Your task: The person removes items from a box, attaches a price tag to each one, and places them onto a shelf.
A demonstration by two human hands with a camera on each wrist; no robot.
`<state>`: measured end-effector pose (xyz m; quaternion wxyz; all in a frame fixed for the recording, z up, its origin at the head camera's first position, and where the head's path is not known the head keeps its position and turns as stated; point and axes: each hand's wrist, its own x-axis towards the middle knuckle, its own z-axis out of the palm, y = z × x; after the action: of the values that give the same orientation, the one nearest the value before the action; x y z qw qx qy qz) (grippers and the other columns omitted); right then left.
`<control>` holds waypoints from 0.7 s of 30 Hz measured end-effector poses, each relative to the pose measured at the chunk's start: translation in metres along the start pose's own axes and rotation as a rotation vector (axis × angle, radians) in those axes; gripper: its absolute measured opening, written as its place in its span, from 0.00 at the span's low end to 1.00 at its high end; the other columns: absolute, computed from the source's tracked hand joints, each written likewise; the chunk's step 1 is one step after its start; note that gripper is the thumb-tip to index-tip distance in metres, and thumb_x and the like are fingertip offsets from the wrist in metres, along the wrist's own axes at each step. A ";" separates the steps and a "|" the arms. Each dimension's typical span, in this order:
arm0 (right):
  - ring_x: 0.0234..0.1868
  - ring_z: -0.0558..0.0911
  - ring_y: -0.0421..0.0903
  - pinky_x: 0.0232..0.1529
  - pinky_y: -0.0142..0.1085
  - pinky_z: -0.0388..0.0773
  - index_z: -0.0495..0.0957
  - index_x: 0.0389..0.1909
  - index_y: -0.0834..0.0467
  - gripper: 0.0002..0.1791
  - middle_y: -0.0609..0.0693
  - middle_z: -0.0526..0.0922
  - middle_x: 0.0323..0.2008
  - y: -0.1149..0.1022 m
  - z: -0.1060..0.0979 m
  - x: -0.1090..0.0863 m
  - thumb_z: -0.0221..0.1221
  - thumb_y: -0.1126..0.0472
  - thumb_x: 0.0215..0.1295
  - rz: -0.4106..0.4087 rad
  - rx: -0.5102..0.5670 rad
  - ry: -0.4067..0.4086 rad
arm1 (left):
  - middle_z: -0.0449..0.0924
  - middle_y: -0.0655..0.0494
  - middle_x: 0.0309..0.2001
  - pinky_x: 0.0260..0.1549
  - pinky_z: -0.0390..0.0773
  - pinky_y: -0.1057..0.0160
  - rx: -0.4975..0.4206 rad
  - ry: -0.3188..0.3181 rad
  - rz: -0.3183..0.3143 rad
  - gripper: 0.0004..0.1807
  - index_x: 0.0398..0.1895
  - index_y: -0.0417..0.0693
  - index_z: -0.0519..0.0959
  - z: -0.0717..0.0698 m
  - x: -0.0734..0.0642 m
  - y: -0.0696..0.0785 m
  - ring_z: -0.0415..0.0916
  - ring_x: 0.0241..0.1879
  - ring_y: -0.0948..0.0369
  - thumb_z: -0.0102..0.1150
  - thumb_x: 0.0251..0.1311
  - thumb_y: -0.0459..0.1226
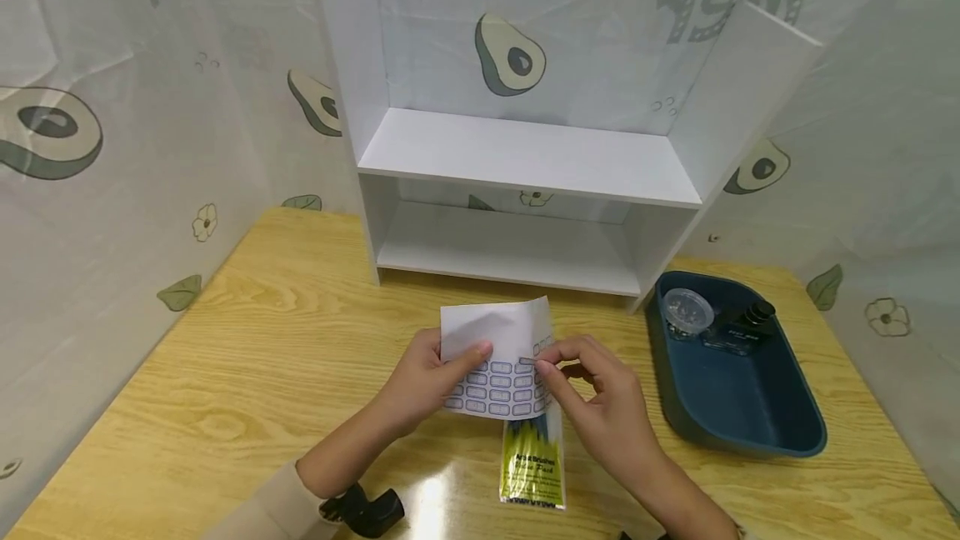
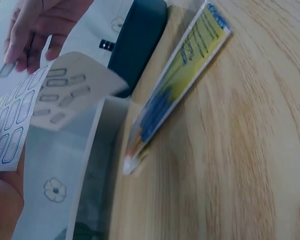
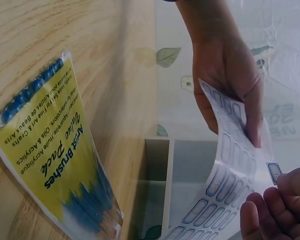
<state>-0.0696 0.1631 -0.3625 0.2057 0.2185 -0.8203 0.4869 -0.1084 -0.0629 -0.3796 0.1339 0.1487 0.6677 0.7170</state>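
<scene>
My left hand point(image 1: 420, 377) grips the left edge of a white sheet of blue-framed stickers point(image 1: 491, 340), thumb on its face. The sheet is bent near its right side and held up above the table. At that right side my right hand point(image 1: 600, 390) pinches one small sticker point(image 3: 274, 172) between thumb and forefinger; in the right wrist view it stands off the sheet's surface. Below the sheet a clear packet of artist brushes point(image 1: 532, 465) with a yellow-green label lies on the table, its upper end hidden by the sheet in the head view.
A white two-tier shelf point(image 1: 525, 157) stands at the back of the wooden table point(image 1: 262, 340). To the right is a dark blue bin point(image 1: 738, 390) holding a round clear container point(image 1: 687, 311) and a black-capped item point(image 1: 757, 312). A curtain printed with avocados surrounds the table.
</scene>
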 end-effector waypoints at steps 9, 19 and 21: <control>0.43 0.84 0.33 0.42 0.26 0.85 0.84 0.39 0.57 0.08 0.49 0.87 0.38 0.004 -0.009 -0.002 0.64 0.73 0.68 0.082 0.025 -0.015 | 0.90 0.37 0.44 0.38 0.91 0.50 0.004 0.101 -0.069 0.19 0.59 0.31 0.75 -0.028 -0.003 -0.002 0.92 0.38 0.52 0.58 0.76 0.39; 0.34 0.83 0.38 0.32 0.34 0.86 0.84 0.39 0.59 0.03 0.49 0.85 0.36 0.012 -0.017 -0.005 0.62 0.68 0.73 0.225 0.093 -0.049 | 0.87 0.55 0.32 0.30 0.88 0.61 0.192 0.032 -0.242 0.23 0.56 0.32 0.76 -0.084 -0.002 -0.006 0.88 0.28 0.60 0.63 0.72 0.44; 0.33 0.84 0.40 0.32 0.34 0.87 0.84 0.39 0.60 0.03 0.50 0.85 0.36 0.014 -0.018 -0.005 0.62 0.67 0.73 0.265 0.111 -0.065 | 0.86 0.53 0.32 0.29 0.87 0.63 0.254 0.012 -0.266 0.23 0.56 0.31 0.76 -0.091 -0.002 -0.008 0.86 0.27 0.61 0.64 0.71 0.44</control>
<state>-0.0715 0.1864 -0.3669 0.1005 0.1349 -0.8199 0.5472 -0.1425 -0.1469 -0.3935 0.2036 0.0703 0.7676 0.6036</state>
